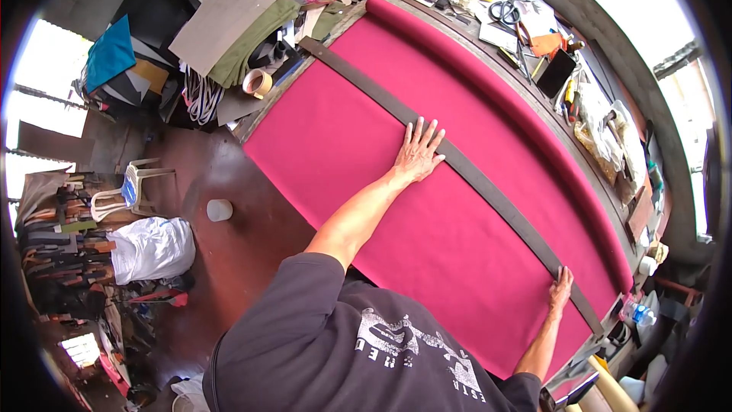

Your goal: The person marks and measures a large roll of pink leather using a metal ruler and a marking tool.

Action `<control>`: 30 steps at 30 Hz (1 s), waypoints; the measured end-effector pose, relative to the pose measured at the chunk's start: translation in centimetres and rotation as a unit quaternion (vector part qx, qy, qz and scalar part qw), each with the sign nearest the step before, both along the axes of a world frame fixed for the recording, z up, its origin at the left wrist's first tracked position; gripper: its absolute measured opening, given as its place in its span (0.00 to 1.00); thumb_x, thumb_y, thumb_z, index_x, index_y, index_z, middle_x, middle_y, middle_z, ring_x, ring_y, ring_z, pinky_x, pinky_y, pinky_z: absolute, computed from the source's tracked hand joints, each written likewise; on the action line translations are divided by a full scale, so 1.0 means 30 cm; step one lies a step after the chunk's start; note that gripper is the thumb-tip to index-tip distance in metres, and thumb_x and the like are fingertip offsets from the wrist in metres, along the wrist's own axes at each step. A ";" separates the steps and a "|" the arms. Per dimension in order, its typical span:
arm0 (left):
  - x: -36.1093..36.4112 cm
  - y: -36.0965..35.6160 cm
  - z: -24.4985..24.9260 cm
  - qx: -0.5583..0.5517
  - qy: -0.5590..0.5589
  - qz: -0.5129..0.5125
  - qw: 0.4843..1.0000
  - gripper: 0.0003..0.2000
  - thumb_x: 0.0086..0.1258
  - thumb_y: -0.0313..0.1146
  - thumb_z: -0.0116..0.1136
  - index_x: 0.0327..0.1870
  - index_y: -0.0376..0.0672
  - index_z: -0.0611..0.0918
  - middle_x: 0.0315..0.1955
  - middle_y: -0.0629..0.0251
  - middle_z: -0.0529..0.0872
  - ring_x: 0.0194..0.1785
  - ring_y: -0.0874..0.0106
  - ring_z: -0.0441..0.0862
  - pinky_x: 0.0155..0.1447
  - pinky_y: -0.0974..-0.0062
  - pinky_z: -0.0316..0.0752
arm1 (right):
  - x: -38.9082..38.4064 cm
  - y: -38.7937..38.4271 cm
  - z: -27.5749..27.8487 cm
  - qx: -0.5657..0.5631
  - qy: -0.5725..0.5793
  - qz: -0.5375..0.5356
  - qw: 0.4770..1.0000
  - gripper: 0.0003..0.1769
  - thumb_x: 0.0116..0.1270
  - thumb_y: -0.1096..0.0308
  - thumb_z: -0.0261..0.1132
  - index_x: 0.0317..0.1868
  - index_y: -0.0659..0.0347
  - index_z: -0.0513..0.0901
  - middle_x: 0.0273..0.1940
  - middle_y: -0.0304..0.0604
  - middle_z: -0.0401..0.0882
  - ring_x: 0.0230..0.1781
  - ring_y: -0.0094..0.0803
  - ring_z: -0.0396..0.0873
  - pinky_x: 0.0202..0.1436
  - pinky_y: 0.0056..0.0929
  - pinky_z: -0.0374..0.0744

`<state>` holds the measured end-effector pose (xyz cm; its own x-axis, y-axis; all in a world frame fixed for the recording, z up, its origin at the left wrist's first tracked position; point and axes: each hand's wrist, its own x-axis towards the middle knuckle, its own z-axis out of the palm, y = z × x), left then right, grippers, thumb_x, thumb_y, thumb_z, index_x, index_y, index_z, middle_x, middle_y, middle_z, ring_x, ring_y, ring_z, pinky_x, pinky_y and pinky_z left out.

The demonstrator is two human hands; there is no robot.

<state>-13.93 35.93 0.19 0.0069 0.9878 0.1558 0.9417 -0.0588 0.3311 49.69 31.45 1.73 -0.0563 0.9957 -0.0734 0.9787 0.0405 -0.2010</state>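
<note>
A sheet of magenta fabric or leather-like material (320,130) lies spread over the worktable, its far side wound into a long roll (511,99). Across the sheet runs a long dark straightedge (488,187), roughly parallel to the roll. My left hand (418,151) rests flat with fingers spread, the fingertips touching the straightedge near its middle. Toward the straightedge's right end, my right hand (562,288) has its fingers bent over the edge, gripping it. Part of the sheet is hidden behind my arms and body.
Scissors (503,11), a phone (557,73) and hand tools crowd the far ledge. A tape roll (257,83) and stacked sheets (225,23) sit at the left end. A plastic bottle (639,313) is at the right. A chair (133,187) stands on the floor.
</note>
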 end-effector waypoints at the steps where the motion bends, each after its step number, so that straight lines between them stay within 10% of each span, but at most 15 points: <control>1: -0.001 -0.022 -0.002 -0.008 0.023 0.005 1.000 0.35 0.74 0.51 0.50 0.77 0.43 0.58 0.78 0.51 0.49 0.80 0.44 0.42 0.80 0.41 0.37 | 0.008 -0.035 -0.052 0.027 0.000 0.016 1.000 0.39 0.59 0.81 0.53 0.74 0.54 0.66 0.75 0.49 0.59 0.67 0.52 0.70 0.62 0.40 0.79; 4: -0.036 -0.161 0.006 -0.016 0.038 0.002 0.999 0.34 0.76 0.53 0.46 0.77 0.44 0.59 0.79 0.52 0.49 0.81 0.47 0.41 0.80 0.44 0.37 | -0.169 -0.114 0.003 -0.086 -0.073 -0.107 0.988 0.39 0.61 0.81 0.48 0.76 0.56 0.61 0.79 0.45 0.51 0.75 0.43 0.61 0.65 0.36 0.78; 13: -0.324 -0.780 0.063 -0.054 0.088 0.153 0.983 0.32 0.76 0.50 0.47 0.77 0.46 0.60 0.78 0.57 0.53 0.81 0.51 0.45 0.81 0.48 0.39 | -0.187 -0.230 -0.165 0.138 -0.091 -0.112 0.980 0.27 0.72 0.77 0.44 0.71 0.60 0.67 0.70 0.49 0.69 0.70 0.46 0.70 0.62 0.40 0.81; 30: -1.048 -0.823 0.004 0.039 0.078 0.306 0.948 0.36 0.71 0.53 0.51 0.74 0.37 0.64 0.76 0.47 0.56 0.79 0.42 0.47 0.78 0.39 0.40 | -1.253 -0.930 -0.075 0.112 -0.079 -0.102 0.985 0.27 0.69 0.78 0.49 0.69 0.68 0.68 0.67 0.57 0.71 0.70 0.54 0.68 0.63 0.47 0.78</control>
<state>-45.36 11.23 0.31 -0.5349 0.7999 0.2719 0.8445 0.4962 0.2017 12.11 3.55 -0.53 0.1409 0.9774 0.1573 0.9895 -0.1339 -0.0545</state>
